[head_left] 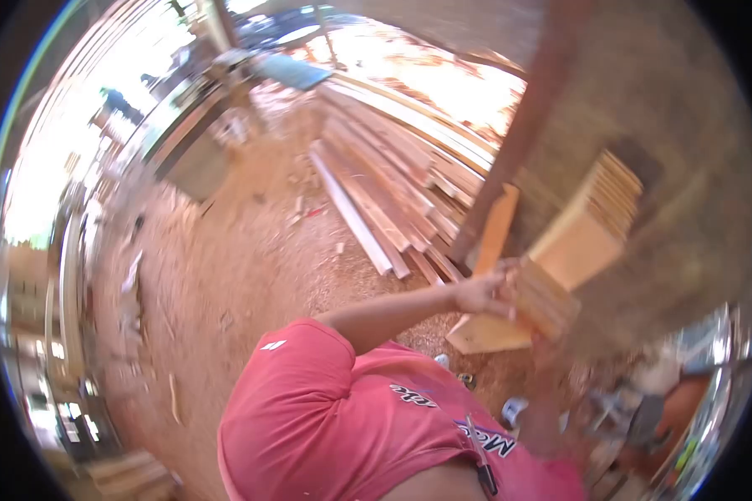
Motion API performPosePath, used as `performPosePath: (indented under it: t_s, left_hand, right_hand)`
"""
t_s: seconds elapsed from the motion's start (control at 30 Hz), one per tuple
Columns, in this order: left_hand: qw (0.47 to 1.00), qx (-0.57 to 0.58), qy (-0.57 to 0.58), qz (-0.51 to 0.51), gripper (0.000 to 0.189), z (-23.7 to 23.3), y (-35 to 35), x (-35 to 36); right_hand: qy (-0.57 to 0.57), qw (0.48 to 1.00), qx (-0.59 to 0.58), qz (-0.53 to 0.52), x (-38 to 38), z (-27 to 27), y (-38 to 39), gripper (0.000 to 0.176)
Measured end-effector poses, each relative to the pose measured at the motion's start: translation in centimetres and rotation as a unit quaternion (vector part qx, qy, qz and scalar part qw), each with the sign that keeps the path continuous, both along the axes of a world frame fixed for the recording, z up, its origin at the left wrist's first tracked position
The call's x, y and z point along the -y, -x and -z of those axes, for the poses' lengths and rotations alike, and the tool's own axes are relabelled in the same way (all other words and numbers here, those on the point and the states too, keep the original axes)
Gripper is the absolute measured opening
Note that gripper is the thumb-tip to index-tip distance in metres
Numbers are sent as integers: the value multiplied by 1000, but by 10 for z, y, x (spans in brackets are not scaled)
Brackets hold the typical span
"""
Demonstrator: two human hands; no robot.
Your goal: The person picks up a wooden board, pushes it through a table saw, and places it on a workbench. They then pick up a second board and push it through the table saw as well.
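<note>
My left hand reaches across to the right, its fingers closed on the near edge of a light wooden block with layered lines on its face. At the block's lower edge is my right hand, blurred, gripping it from below. Directly beyond the block stands a pale wooden piece, topped by a stack of wooden slats. A flat pale board lies under my left hand. Behind that hand, a narrow orange-brown board leans by the post.
Long planks lie piled on the sawdust-covered ground. A dark wooden post rises next to them. A workbench stands at the far left. Blurred tools and clutter fill the lower right.
</note>
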State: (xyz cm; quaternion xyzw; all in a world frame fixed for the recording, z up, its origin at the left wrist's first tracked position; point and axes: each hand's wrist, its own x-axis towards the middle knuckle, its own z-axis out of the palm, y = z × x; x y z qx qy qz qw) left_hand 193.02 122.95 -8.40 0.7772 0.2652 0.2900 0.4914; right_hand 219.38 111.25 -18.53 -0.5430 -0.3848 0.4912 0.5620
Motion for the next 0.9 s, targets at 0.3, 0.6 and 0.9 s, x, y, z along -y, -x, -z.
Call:
performPosePath:
  t_s: [0.3, 0.6, 0.9]
  left_hand:
    - [988, 151, -31, 14, 88, 25, 86, 42]
    - [932, 246, -77, -255, 70, -25, 289, 9]
    - [865, 242, -138, -419, 73, -128, 493, -40]
  right_hand:
    - [-176, 974, 92, -111, 23, -74, 115, 86]
    - [-179, 966, 73, -172, -119, -99, 281, 123]
    - [-144, 935, -76, -315, -234, -180, 492, 107]
